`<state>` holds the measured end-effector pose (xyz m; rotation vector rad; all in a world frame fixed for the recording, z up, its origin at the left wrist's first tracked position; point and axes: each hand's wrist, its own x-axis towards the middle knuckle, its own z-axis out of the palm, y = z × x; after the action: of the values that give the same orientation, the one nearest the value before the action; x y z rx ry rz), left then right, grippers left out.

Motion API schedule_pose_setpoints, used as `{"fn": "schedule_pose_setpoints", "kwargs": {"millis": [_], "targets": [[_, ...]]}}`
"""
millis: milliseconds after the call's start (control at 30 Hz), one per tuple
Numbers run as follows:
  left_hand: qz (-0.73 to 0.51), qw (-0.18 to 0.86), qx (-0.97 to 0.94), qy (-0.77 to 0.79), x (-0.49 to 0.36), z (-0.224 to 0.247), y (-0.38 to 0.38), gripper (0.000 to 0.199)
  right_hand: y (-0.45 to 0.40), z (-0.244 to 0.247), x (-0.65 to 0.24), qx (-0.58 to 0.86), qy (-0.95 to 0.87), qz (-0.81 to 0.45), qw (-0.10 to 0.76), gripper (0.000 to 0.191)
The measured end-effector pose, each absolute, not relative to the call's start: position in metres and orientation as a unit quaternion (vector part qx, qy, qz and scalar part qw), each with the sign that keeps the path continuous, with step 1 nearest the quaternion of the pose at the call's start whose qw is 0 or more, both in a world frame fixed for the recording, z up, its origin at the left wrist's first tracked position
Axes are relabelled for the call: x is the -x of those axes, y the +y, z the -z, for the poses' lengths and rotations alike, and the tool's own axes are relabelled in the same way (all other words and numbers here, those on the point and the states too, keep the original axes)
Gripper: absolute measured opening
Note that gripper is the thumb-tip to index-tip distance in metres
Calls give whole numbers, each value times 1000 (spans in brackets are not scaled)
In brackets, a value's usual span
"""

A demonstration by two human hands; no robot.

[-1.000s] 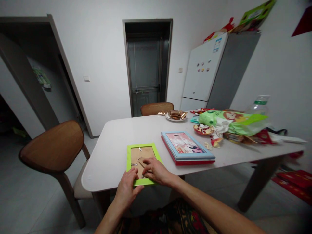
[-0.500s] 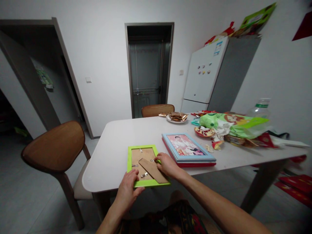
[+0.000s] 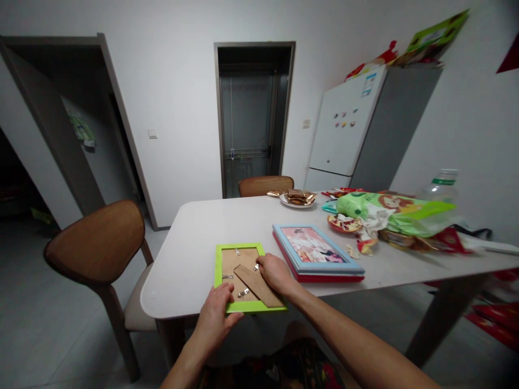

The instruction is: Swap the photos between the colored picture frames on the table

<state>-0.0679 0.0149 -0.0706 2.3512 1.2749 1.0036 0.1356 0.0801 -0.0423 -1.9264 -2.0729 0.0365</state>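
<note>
A lime-green picture frame (image 3: 219, 263) lies back side up at the table's near edge. Its brown backboard (image 3: 232, 260) carries several small metal clips and a slanted brown stand (image 3: 259, 286). My left hand (image 3: 217, 308) grips the frame's lower left corner, thumb along the bottom edge and fingers over the left side. At the right side, the closed fingertips of my right hand (image 3: 276, 274) are on a metal clip (image 3: 256, 267), which they partly hide. Another clip (image 3: 243, 293) sits near the bottom, and one (image 3: 227, 277) at the left.
Right of my hands, a light-blue framed photo (image 3: 312, 246) rests on a red frame (image 3: 324, 278). Beyond are a plate of wrapped snacks (image 3: 299, 198), an opened pomegranate (image 3: 344, 223), a green bag (image 3: 397, 208) and a clear bottle (image 3: 441, 186). A chair (image 3: 99, 246) stands left of the white table (image 3: 178, 259).
The clip under my right fingers has turned from lying across toward the edge to a steeper slant. My left hand keeps its hold on the frame. The whole view has shifted slightly.
</note>
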Motion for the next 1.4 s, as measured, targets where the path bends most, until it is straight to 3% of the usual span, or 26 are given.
{"fn": "schedule_pose_setpoints", "kwargs": {"millis": [167,367,1000,1400], "targets": [[-347,151,-812,445,67,67,13,35,75,34,-119,622,-758,18,193,27],[-348,144,-812,446,63,63,9,31,78,37,-72,516,-828,-53,216,22],[-336,163,-807,458,62,71,9,27,134,56,-77,690,-699,-10,187,29],[-331,161,-811,454,63,72,10,26,136,55,-78,691,-700,-26,176,28]]}}
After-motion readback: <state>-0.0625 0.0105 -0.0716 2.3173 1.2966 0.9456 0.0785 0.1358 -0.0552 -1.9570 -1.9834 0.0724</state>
